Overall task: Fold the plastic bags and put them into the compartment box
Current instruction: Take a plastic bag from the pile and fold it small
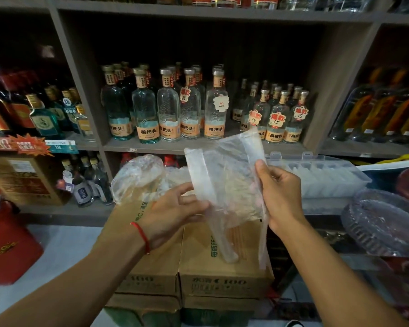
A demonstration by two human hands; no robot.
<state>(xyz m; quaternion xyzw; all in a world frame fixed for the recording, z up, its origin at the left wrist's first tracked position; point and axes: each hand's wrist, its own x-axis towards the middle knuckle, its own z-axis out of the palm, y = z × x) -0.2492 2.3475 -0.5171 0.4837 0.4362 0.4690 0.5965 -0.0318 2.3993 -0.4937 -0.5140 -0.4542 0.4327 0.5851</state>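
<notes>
A: Head view. How would the plastic bag (224, 185) handle?

B: Judged very light, limp and slippery; best taken by its edges, as it was.

A: Appearance, position?

B: Clear, crinkled, handles dangling; held in the air over the cardboard cartons (198, 267), in front of the compartment box (321, 175) (lid open).

A: Fingers?

B: Left hand (172, 213) pinched the left edge, fingers loosely spread; right hand (279, 194) pinched the right edge, thumb on top.
</notes>
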